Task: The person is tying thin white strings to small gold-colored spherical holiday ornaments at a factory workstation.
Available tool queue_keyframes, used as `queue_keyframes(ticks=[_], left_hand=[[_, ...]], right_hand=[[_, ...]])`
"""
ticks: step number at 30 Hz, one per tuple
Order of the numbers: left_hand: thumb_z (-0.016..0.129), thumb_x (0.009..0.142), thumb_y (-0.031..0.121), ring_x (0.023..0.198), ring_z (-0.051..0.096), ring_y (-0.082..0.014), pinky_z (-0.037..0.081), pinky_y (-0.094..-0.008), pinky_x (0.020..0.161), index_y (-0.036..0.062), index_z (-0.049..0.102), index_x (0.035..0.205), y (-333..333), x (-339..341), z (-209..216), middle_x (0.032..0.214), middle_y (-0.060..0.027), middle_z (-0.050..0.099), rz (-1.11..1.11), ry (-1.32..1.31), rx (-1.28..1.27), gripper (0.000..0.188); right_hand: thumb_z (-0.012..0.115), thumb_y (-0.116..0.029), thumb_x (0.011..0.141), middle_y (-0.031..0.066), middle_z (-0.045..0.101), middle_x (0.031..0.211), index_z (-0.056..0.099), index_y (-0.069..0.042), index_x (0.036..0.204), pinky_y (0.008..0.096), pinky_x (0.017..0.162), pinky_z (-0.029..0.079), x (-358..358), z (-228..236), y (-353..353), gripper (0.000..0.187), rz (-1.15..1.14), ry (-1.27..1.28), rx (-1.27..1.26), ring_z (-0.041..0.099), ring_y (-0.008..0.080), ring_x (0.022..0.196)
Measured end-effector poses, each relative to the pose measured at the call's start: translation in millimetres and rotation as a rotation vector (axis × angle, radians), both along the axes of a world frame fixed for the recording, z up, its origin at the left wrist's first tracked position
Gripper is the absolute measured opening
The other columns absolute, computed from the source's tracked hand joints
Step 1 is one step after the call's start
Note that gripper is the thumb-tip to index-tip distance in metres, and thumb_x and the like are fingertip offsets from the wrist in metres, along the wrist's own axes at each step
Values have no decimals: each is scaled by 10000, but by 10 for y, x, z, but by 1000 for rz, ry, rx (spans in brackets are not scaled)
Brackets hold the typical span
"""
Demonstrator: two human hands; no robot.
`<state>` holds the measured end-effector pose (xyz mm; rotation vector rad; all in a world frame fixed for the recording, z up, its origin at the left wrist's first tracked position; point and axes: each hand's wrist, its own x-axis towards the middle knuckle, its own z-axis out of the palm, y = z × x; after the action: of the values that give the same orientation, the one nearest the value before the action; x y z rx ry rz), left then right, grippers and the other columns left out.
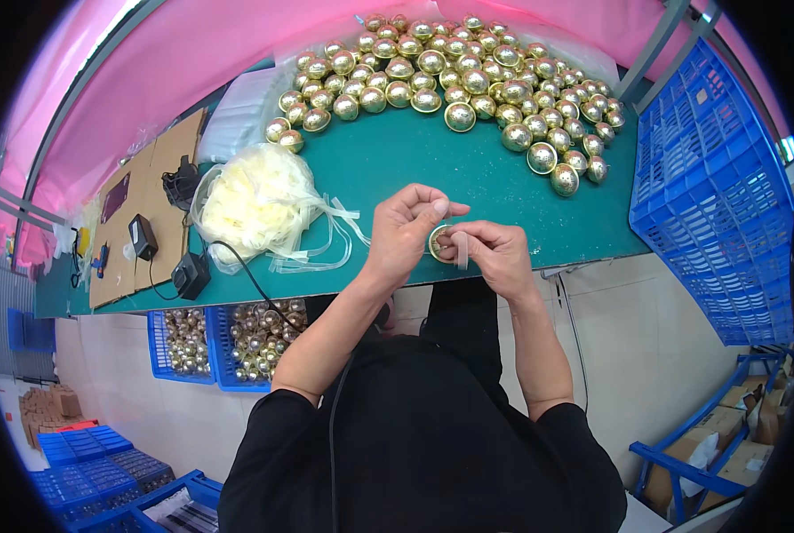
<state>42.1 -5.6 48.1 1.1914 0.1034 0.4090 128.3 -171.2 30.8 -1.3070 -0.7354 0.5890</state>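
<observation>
At the table's near edge, a gold ball with a shiny rim sits between my two hands, partly hidden by fingers. My right hand is closed around its right side, and a short strip of translucent ribbon hangs down from the fingertips. Just above and left of the ball, my left hand pinches thumb and forefinger together on what looks like another part of the ribbon. Left of my hands lies a large bundle of pale yellow ribbons in clear plastic, loose ends trailing toward me.
Many gold balls cover the far side of the green table. A tall blue crate stands at the right. Cardboard with black adapters and a cable lies left. Blue crates of balls sit below the table.
</observation>
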Motion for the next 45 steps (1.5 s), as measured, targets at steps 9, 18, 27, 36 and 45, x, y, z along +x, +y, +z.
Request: queue_keyframes(ticks=[9,18,27,36,45], left_hand=[[649,1035,141,988,724,-177,588,-304,836,-65,625,1221,-58,-106,29,1148,-212,757,-55,42,-17,279],[687,1020,138,1025,710,-165,578,-324,888,-76,600,1311,-26,-157,-23,1198,-179,754,-78,69,12,372],[733,994,133,1002,716,-167,577,-324,905,-48,640,1235,13,-129,-59,1134,-188,769,-11,57,-54,315],[728,983,74,1069,721,-184,574,-322,960,-73,620,1264,-10,-152,-5,1119,-190,772,14,59,-19,335],[714,993,63,919,678,-68,548,-227,798,-88,607,1326,-68,-214,200,1029,-104,793,24,92,200,381]], right_hand=[[671,-242,1049,52,738,771,757,2,883,213,495,417,-87,12,151,307,-86,-81,-106,636,69,600],[662,-221,1051,52,736,766,750,0,873,211,502,422,-77,-21,151,296,-59,-36,-90,620,67,594],[680,-198,1032,54,743,783,751,5,879,240,542,456,-102,-29,127,264,-31,34,-110,628,78,614],[713,-138,1004,34,726,801,763,16,954,212,574,441,-111,26,53,170,-194,-16,-142,599,55,642],[754,-36,943,3,643,872,765,16,1049,215,590,409,51,602,4,118,-204,-480,-49,547,58,709]])
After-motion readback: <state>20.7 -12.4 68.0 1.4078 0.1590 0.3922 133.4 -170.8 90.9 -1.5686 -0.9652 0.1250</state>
